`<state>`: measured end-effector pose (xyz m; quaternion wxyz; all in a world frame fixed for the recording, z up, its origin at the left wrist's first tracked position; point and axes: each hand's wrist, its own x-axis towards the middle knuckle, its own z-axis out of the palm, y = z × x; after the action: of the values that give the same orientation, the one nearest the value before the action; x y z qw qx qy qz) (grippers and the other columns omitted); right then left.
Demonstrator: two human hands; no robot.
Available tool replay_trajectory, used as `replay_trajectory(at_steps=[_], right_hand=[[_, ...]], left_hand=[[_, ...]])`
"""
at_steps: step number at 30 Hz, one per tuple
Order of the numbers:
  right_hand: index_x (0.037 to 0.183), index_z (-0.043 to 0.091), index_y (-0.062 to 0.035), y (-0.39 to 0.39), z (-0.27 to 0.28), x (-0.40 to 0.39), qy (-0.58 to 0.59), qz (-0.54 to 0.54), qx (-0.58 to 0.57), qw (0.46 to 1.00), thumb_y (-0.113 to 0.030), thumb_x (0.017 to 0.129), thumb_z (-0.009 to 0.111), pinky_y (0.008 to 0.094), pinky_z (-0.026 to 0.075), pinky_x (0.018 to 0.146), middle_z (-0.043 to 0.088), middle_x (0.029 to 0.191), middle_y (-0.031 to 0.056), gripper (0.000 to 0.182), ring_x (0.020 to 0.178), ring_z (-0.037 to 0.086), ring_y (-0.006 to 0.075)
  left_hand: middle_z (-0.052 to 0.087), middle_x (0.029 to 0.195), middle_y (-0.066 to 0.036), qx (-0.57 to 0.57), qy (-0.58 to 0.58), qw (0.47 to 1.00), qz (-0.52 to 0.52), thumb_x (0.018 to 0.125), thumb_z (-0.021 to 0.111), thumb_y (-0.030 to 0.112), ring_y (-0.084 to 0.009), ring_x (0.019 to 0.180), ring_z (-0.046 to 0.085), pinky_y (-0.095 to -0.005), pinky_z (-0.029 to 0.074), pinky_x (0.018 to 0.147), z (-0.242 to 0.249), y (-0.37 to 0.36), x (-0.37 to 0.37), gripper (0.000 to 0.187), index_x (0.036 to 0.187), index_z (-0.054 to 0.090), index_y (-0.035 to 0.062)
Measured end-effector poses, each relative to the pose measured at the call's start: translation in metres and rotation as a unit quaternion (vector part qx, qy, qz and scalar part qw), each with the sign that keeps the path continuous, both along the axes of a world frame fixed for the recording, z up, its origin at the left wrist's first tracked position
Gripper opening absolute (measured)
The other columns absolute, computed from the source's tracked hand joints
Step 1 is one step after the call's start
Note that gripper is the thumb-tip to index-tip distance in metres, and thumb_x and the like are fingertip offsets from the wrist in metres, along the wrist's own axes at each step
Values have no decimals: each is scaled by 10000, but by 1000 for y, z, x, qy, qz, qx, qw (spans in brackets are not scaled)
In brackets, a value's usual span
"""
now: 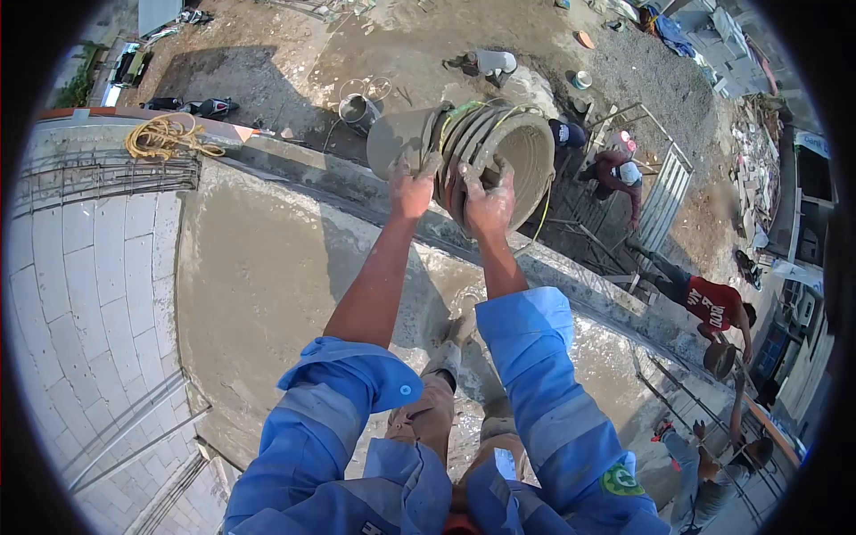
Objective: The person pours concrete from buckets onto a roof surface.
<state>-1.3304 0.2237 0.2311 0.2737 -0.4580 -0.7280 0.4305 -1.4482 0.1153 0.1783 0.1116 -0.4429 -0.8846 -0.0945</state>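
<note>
Both my hands hold a stack of nested, mud-grey buckets (524, 160) that lies on its side over the edge of the concrete ledge. My left hand (413, 187) has its fingers round the closed end of the stack. My right hand (488, 198) grips the stack nearer the open mouth, its fingers bent against the rims. Grey cement coats both hands. A yellow-green cord or handle (542, 218) hangs beside the mouth. Below my arms is wet-looking concrete (259, 259), where my feet stand.
Yellow rope (165, 135) and rebar (107, 181) lie at the left, above a block wall (98, 276). Several people are below and at the right, one in a red shirt (713, 303). A metal frame (664, 201) stands beyond the ledge (597, 290).
</note>
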Motion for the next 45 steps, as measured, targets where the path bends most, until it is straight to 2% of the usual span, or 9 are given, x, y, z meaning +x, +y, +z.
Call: replay_trajectory(at_steps=[2, 4, 9, 14, 23, 34, 41, 43, 45], right_hand=[[1155, 518, 23, 4, -5, -14, 14, 34, 38, 999, -354, 726, 727, 409, 447, 842, 608, 1018, 247, 608, 971, 576, 397], [1139, 534, 11, 13, -16, 4, -24, 62, 1, 998, -350, 735, 719, 407, 455, 828, 621, 997, 230, 572, 953, 590, 381], [1101, 575, -10, 17, -63, 148, -270, 116, -199, 935, -357, 780, 675, 350, 473, 819, 649, 991, 177, 483, 922, 623, 280], [877, 666, 22, -15, -118, 380, -539, 108, -246, 798, -419, 737, 677, 386, 461, 833, 648, 953, 218, 462, 953, 612, 320], [931, 619, 12, -63, -74, 478, -404, -1, -308, 862, -292, 789, 678, 326, 467, 587, 629, 660, 86, 341, 596, 578, 156], [1163, 528, 24, -31, 103, 410, -119, -33, -354, 927, -339, 833, 634, 350, 481, 791, 639, 989, 222, 502, 913, 627, 269], [1157, 512, 61, -79, 117, 622, -122, -177, -355, 910, -324, 817, 656, 314, 495, 664, 650, 907, 184, 534, 749, 632, 204], [1113, 545, 54, -111, 88, 715, -151, -251, -344, 892, -352, 793, 672, 320, 497, 616, 658, 795, 161, 532, 642, 623, 195], [1035, 596, 45, -148, 89, 800, -146, -350, -384, 842, -355, 785, 675, 320, 496, 607, 658, 770, 148, 478, 620, 621, 189]], left_hand=[[523, 1247, -76, 293, -561, 740, 228, 893, 563, 188, -191, 1115, 494, -311, 385, 951, 36, -22, -24, 388, 1236, 507, 16], [534, 1224, -154, 357, -532, 721, 265, 873, 608, 242, -227, 1052, 541, -308, 420, 899, 38, -64, -26, 486, 1251, 461, -26], [436, 1325, -183, 267, -563, 704, 341, 830, 670, 252, -238, 1170, 461, -315, 400, 952, -48, -219, 33, 687, 1357, 325, -23], [510, 1237, -233, -113, -520, 723, 442, 756, 653, 517, -328, 1162, 493, -376, 389, 970, -30, -300, 145, 820, 1296, 410, -50], [441, 1316, -248, -229, -602, 697, 314, 764, 637, 500, -340, 1236, 427, -374, 338, 1029, 5, -247, 210, 831, 1329, 369, -46], [600, 1107, -191, -52, -512, 841, 165, 799, 644, 291, -293, 1030, 578, -353, 450, 870, 75, -111, 181, 484, 1151, 546, -24], [631, 1035, -188, -130, -515, 831, 166, 786, 647, 318, -318, 1008, 591, -359, 452, 865, 109, -137, 248, 487, 1142, 566, -5], [560, 786, -54, -103, -515, 839, 140, 795, 641, 438, -130, 691, 517, -296, 432, 553, 95, -167, 269, 530, 1117, 575, 23], [552, 776, -29, -92, -553, 801, 209, 805, 626, 438, -132, 709, 520, -300, 434, 573, 145, -175, 320, 510, 1136, 563, 55]])
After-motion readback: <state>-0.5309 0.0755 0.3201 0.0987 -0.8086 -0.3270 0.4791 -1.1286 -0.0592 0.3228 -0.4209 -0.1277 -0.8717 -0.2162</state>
